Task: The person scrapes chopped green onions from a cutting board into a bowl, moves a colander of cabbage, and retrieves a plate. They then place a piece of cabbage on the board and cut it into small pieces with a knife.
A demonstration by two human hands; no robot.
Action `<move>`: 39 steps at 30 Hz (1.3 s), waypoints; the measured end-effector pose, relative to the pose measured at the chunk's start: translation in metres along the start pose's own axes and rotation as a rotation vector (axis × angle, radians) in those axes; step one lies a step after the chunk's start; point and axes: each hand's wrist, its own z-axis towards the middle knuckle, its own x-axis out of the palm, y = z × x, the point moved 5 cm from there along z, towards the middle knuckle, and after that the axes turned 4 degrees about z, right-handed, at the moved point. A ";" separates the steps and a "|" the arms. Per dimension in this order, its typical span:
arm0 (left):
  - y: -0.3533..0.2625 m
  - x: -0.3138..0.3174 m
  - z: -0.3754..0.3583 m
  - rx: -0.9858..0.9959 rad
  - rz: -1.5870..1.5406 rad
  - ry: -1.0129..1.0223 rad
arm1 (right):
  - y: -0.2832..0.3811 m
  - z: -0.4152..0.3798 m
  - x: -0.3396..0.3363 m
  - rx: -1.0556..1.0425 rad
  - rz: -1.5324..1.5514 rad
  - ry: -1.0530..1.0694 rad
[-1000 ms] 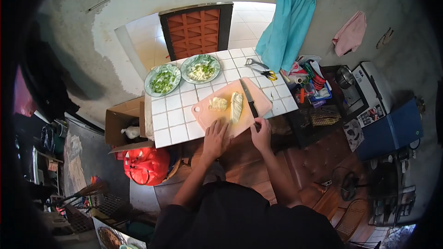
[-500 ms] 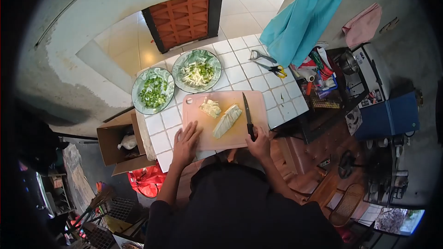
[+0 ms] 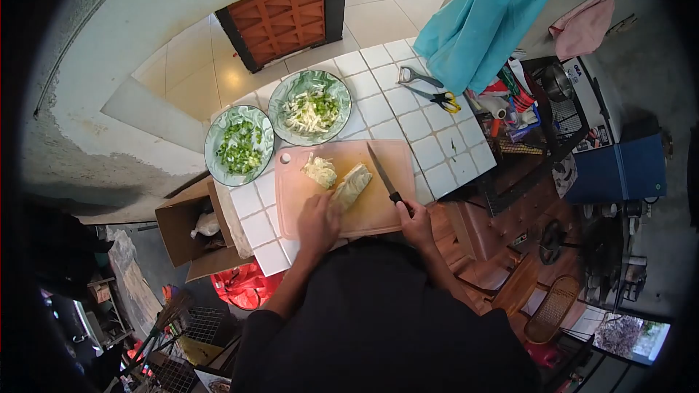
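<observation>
On the pink cutting board (image 3: 291, 207) lie a pale leafy vegetable piece (image 3: 352, 185) and, to its upper left, a smaller cut pile (image 3: 320, 171). My left hand (image 3: 319, 222), blurred by motion, is at the lower left end of the larger piece; its finger shape is unclear. My right hand (image 3: 416, 224) is wrapped round the black handle of a knife (image 3: 381, 169), whose blade points up and left over the board, right of the vegetable. Behind the board are a bowl of chopped greens (image 3: 239, 147) and a bowl of mixed white and green pieces (image 3: 312, 109).
A peeler (image 3: 421, 77) and yellow-handled scissors (image 3: 445, 102) lie on the white tiled counter (image 3: 437, 142). A teal cloth (image 3: 484, 25) hangs at the back right. An open cardboard box (image 3: 175, 225) stands left of the counter.
My left hand has moved right from the board's left edge to the vegetable. The knife in my right hand is tilted further left. The view has shifted slightly.
</observation>
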 end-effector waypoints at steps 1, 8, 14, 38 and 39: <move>-0.003 0.013 0.003 -0.078 -0.052 0.073 | 0.006 0.003 -0.002 -0.071 -0.018 -0.024; -0.026 0.053 0.021 -0.249 -0.421 0.330 | 0.000 0.022 -0.010 -0.062 0.208 -0.081; -0.035 0.070 0.041 -0.192 -0.292 0.399 | -0.024 0.004 -0.003 0.033 0.300 -0.020; -0.031 0.082 0.058 0.129 -0.165 0.103 | 0.009 -0.060 -0.024 0.003 -0.200 0.057; -0.032 0.081 0.058 0.146 -0.153 0.093 | 0.012 -0.060 -0.023 -0.004 -0.208 0.061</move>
